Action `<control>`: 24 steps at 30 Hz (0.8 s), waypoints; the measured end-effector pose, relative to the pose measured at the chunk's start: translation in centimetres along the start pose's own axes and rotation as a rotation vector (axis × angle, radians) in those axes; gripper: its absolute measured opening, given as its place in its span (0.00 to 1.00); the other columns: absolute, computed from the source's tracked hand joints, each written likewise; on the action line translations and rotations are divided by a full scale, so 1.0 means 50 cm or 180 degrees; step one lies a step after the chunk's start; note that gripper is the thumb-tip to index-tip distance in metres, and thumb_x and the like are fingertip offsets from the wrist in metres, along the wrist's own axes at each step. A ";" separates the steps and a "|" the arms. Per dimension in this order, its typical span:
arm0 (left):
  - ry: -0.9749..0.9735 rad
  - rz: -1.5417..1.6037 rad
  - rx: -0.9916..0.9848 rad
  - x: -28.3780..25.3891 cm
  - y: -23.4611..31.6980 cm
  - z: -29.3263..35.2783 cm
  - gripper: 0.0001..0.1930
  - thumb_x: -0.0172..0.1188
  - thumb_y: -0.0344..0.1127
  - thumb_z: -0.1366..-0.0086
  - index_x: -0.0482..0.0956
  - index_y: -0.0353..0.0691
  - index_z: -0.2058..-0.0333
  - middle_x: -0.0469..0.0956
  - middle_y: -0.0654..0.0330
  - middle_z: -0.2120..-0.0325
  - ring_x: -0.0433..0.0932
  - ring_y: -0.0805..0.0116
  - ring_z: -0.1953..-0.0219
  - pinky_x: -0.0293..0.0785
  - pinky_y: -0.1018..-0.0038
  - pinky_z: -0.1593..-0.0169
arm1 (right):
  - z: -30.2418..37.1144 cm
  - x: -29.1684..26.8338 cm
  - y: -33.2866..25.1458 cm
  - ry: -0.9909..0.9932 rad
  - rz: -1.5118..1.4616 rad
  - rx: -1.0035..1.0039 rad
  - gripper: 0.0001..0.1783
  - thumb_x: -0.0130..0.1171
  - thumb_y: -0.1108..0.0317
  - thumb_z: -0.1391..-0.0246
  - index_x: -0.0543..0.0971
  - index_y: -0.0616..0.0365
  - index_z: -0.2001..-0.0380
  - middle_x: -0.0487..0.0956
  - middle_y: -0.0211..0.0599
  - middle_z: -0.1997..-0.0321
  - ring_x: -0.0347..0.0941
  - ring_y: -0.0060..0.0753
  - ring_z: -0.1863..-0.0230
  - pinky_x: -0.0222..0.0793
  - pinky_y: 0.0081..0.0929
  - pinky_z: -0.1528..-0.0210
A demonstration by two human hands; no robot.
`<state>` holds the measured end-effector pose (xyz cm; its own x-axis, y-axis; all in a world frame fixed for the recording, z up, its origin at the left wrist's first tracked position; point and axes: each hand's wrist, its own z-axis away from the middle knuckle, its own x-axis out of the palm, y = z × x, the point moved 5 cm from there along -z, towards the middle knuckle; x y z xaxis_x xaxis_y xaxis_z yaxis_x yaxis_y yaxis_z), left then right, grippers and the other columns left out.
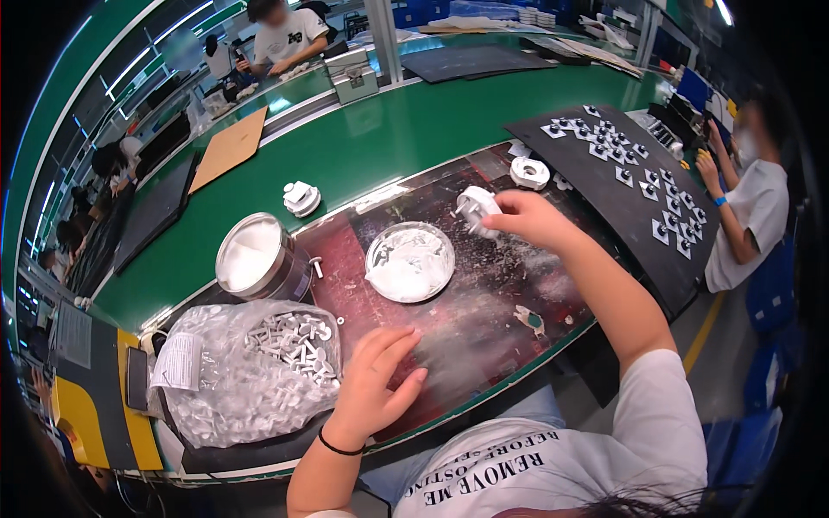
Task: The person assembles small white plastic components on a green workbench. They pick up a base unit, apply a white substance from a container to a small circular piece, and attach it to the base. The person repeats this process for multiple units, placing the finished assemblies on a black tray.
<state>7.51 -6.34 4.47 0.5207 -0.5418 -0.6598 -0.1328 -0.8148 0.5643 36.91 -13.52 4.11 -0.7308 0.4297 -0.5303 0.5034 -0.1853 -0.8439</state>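
My right hand (531,217) is closed on a white round plastic part (475,205), held between thumb and fingers above the far side of the dark, worn work board (492,276). My left hand (380,375) holds nothing; its fingers are apart over the board's near edge, beside a clear plastic bag (233,414) full of small white pin-like plastic parts (298,345). Between the hands and farther off lies a shallow round dish (410,259) with white paste or powder in it. A single white pin (317,267) lies beside a metal tin (259,259) with white stuff in it.
More white round parts stand beyond, one (301,198) on the green bench and one (529,173) near my right hand. A black sheet (639,207) at right bears several small black-and-white pieces. A phone (136,380) lies far left. A co-worker (751,198) sits at right.
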 end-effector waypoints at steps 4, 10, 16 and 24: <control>0.0266 -0.0110 0.0011 -0.003 0.005 0.007 0.36 0.69 0.38 0.53 0.64 0.33 0.45 0.67 0.47 0.47 0.66 0.46 0.47 0.62 0.59 0.44 | 0.104 0.113 -0.057 -0.1238 -0.2755 0.0775 0.18 0.50 0.60 0.40 0.74 0.63 0.55 0.78 0.36 0.55 0.75 0.27 0.54 0.72 0.28 0.52; 0.0193 0.0410 -0.0381 0.012 -0.030 0.017 0.57 0.74 0.47 0.58 0.47 0.33 0.36 0.63 0.45 0.44 0.63 0.46 0.43 0.59 0.59 0.41 | 0.161 0.225 -0.096 -0.2172 -0.2968 0.1162 0.22 0.49 0.57 0.38 0.69 0.62 0.48 0.76 0.36 0.53 0.74 0.25 0.53 0.72 0.26 0.50; 0.0141 0.0595 -0.0362 0.027 -0.037 0.020 0.54 0.74 0.44 0.59 0.51 0.34 0.38 0.67 0.46 0.48 0.67 0.48 0.46 0.63 0.61 0.44 | 0.180 0.245 -0.087 -0.2241 -0.2677 0.1240 0.22 0.49 0.55 0.38 0.72 0.60 0.50 0.76 0.34 0.54 0.73 0.24 0.53 0.71 0.24 0.51; -0.0373 0.0393 -0.0399 0.054 -0.025 0.037 0.50 0.75 0.40 0.60 0.55 0.35 0.40 0.69 0.48 0.50 0.68 0.50 0.48 0.63 0.61 0.45 | 0.195 0.079 -0.096 -0.1123 0.0172 -0.0445 0.19 0.57 0.57 0.45 0.77 0.60 0.58 0.76 0.41 0.56 0.74 0.35 0.56 0.69 0.30 0.53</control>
<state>7.54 -7.18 1.08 0.4043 -0.6621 -0.6310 -0.0797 -0.7127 0.6969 27.12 -19.56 5.29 -0.8029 0.0876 -0.5896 0.5858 -0.0666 -0.8077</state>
